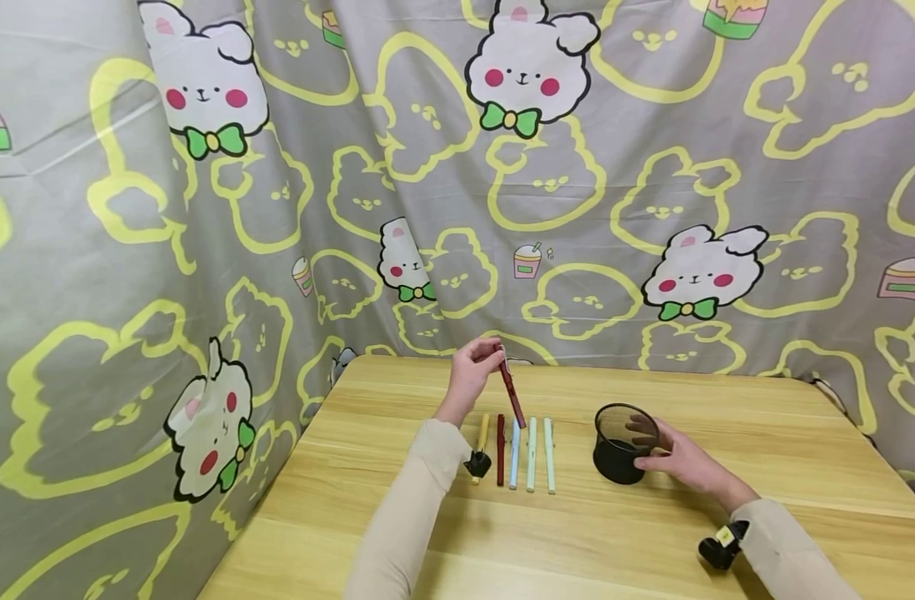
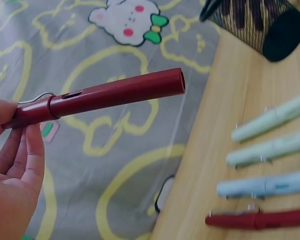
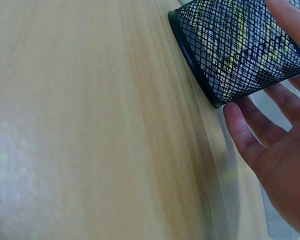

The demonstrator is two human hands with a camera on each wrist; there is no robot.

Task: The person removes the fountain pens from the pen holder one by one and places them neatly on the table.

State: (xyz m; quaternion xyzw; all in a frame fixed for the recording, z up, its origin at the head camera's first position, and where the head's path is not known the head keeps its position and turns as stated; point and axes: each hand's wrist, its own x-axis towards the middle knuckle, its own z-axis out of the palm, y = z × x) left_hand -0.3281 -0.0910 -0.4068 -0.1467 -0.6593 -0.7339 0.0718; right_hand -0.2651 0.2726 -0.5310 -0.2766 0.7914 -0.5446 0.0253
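Observation:
My left hand [image 1: 476, 367] pinches a dark red pen [image 2: 120, 92] by its clip end, thumb against fingers. The pen hangs at a slant over the table, its other end pointing down towards a row of pens in the head view. That row has a yellow pen [image 1: 485, 429], another dark red pen [image 1: 500, 454], a light blue pen [image 1: 514, 458] and two pale green pens [image 1: 532, 457]. To the right, a black mesh pen cup [image 1: 618, 462] stands upright. My right hand [image 1: 686, 460] holds it from the right side, thumb in front and fingers behind.
The wooden table [image 1: 577, 542] reaches back to a grey patterned curtain [image 1: 457, 192], which also hangs along the left. Small black wrist cameras sit at both sleeves, the left one [image 1: 477, 463] overlapping the yellow pen in the head view.

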